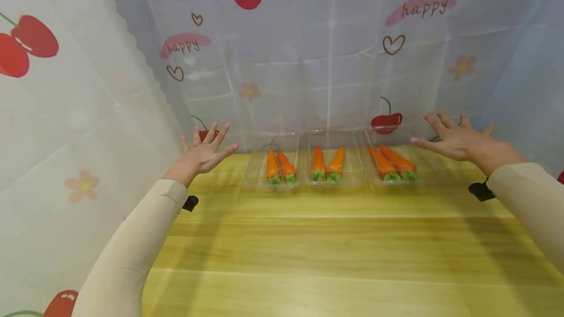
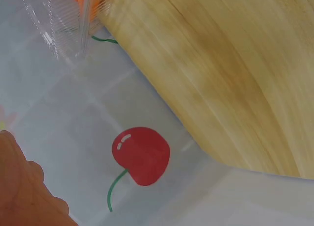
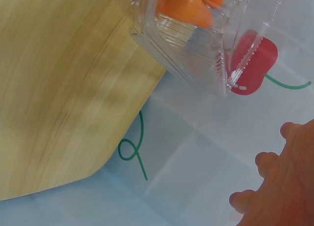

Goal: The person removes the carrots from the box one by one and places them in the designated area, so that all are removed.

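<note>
Three clear plastic boxes stand in a row along the table's far edge, their lids raised: a left box (image 1: 252,178), a middle box (image 1: 358,160) and a right box (image 1: 429,165). Each contains two carrots with green tops, such as the orange carrots in the left box (image 1: 271,163), middle box (image 1: 337,161) and right box (image 1: 398,160). My left hand (image 1: 204,154) is held in the air left of the row, fingers spread and holding nothing. To the right of the row, my right hand (image 1: 460,140) is likewise raised, spread and holding nothing.
A pale wooden table (image 1: 308,248) spreads in front of the boxes. Behind it and at the sides hangs a whitish curtain (image 1: 299,82) printed with cherries, hearts and flowers. In the right wrist view, the nearest box (image 3: 171,54) juts past the table's edge.
</note>
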A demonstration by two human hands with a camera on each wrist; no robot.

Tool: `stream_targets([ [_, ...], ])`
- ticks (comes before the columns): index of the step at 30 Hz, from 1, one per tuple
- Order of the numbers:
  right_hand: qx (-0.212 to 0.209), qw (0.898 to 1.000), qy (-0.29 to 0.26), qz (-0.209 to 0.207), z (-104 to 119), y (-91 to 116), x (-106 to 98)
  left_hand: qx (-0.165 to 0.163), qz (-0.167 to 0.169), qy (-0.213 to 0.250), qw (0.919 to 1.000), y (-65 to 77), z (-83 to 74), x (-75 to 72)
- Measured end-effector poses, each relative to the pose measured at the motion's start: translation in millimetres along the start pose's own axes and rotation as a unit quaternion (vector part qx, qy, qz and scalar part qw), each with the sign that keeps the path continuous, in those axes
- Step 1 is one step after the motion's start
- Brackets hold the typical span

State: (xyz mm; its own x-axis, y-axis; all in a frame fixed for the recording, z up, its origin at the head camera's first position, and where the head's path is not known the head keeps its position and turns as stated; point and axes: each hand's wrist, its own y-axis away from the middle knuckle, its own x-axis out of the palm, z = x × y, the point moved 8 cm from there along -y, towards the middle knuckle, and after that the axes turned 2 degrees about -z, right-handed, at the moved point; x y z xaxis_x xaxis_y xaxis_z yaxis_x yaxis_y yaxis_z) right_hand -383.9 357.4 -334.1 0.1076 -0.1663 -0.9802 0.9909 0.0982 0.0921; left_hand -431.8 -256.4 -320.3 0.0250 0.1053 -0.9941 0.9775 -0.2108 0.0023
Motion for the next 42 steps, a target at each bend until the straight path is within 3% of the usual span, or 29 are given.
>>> stream_targets([
  [13,-0.004,1.000,-0.004,-0.005,5,0,-6,-0.001,0.009,-0.006,0.9999,5.4,0.0,1.5],
  [21,-0.015,1.000,-0.015,-0.018,17,-9,-7,0.005,-0.006,0.008,0.9999,6.6,2.8,4.5],
  [30,-0.043,0.997,-0.049,-0.040,44,-18,-1,0.027,-0.035,0.051,0.9977,6.6,-5.0,16.2],
  [37,-0.094,0.987,-0.115,-0.065,77,-22,0,0.041,-0.045,0.075,0.9953,7.0,-9.6,26.1],
  [42,-0.106,0.982,-0.137,-0.072,91,-23,4,0.046,-0.049,0.106,0.9920,6.8,-11.2,29.3],
])
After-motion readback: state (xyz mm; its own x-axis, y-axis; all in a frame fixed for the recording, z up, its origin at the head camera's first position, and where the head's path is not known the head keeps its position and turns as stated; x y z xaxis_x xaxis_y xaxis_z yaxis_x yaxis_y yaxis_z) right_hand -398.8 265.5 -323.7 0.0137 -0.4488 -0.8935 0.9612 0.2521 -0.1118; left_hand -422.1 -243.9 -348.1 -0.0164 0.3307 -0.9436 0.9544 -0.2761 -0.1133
